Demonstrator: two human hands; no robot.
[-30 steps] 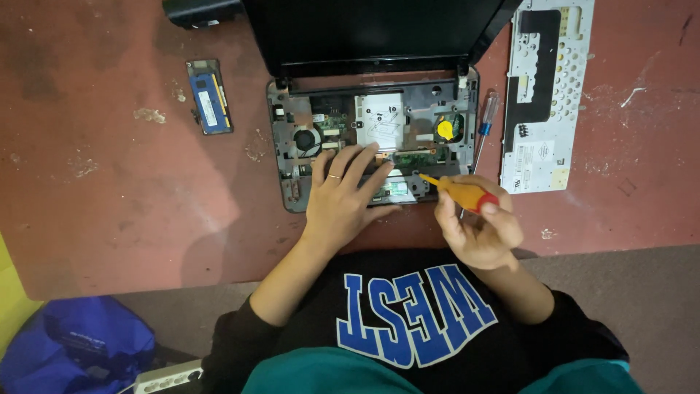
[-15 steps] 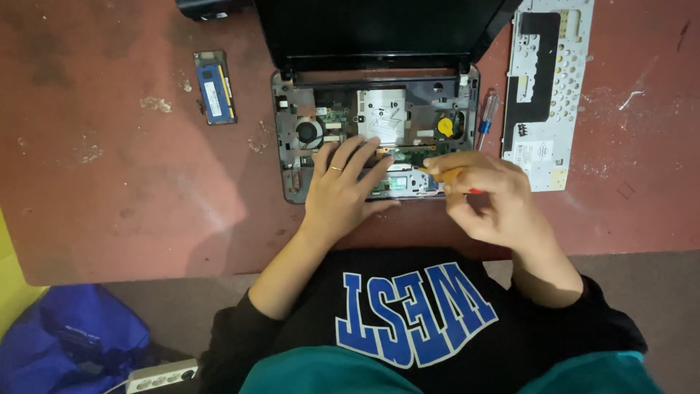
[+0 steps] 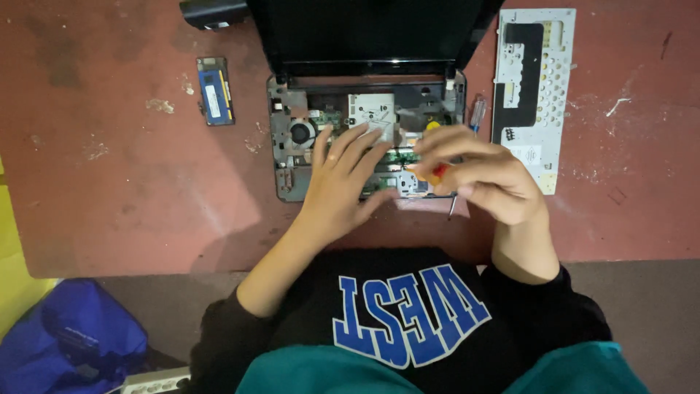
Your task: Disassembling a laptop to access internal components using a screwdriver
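A small laptop (image 3: 292, 117) lies opened up on the red table, its dark screen tilted back and its circuit board and round fan bare. My left hand (image 3: 343, 182) rests flat on the lower part of the board, fingers spread. Over the laptop's lower right corner, my right hand (image 3: 485, 179) is closed around a screwdriver (image 3: 440, 174) with an orange and red handle. Its thin metal tip pokes out below the hand, pointing down at the table just in front of the laptop.
A grey keyboard backing plate (image 3: 536, 87) lies right of the laptop, with a clear-handled tool (image 3: 477, 113) between them. A blue memory module (image 3: 216, 91) lies to the left, and a black block (image 3: 214, 13) at the far edge. A blue bag (image 3: 69, 339) sits on the floor.
My right hand has moved up and over the laptop's lower right corner and turned the screwdriver so its tip points downward. My left hand has stayed flat on the board.
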